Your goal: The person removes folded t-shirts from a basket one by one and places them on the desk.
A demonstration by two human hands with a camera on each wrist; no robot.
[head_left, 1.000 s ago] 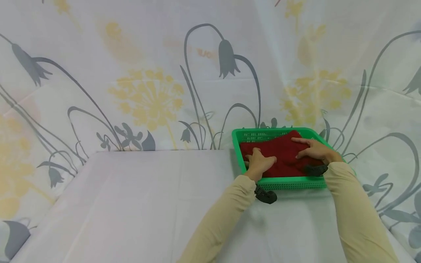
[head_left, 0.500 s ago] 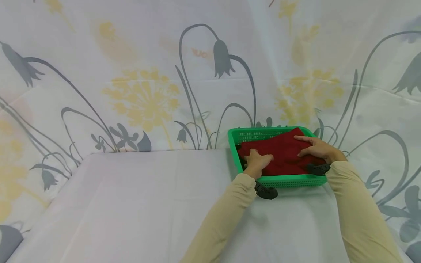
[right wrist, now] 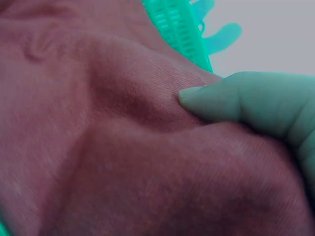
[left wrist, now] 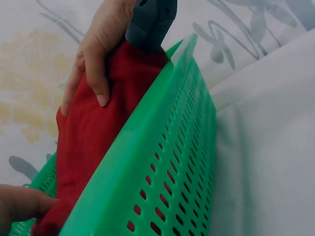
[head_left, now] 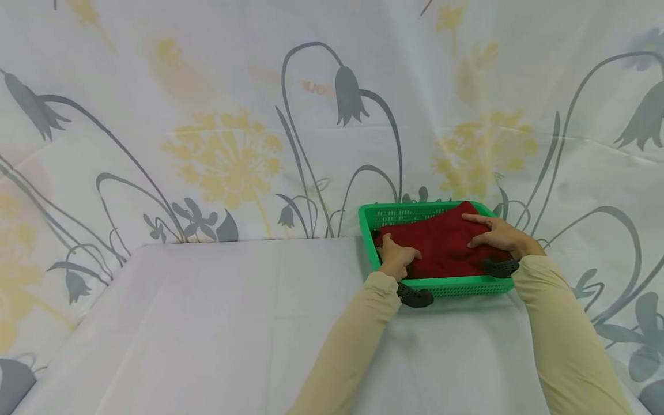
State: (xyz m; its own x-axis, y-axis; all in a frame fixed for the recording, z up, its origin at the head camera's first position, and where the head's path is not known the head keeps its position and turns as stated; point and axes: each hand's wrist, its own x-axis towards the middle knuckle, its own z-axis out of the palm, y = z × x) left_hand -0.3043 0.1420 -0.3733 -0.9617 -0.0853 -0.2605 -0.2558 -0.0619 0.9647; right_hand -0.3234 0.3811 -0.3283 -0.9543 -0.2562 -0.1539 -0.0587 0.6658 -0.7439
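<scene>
A piece of red fabric, bunched and softly wrinkled [head_left: 441, 236], lies inside a green plastic basket [head_left: 456, 286] with perforated walls. My left hand [head_left: 396, 257] is at the fabric's left end, thumb spread away from the index finger. Its thumb presses into the red fabric [left wrist: 93, 132] in the left wrist view, beside the basket rim. At the right end, my right hand [head_left: 503, 236] rests on the fabric with index finger and thumb extended. Close up in the right wrist view, the right thumb [right wrist: 221, 98] lies along a fold. The remaining fingers of both hands are mostly hidden.
The basket stands on a white-covered table [head_left: 218, 323], near its back right. Behind rises a pale curtain [head_left: 233, 69] printed with grey and yellow flowers. Dark wrist mounts [head_left: 415, 295] hang below both sleeves. A small dark patch [head_left: 375, 233] shows at the basket's left inner corner.
My left hand has slid a little left over the fabric. The fabric's left edge has shifted, exposing a dark patch. My right hand stays at the right end; the whole view has shifted slightly.
</scene>
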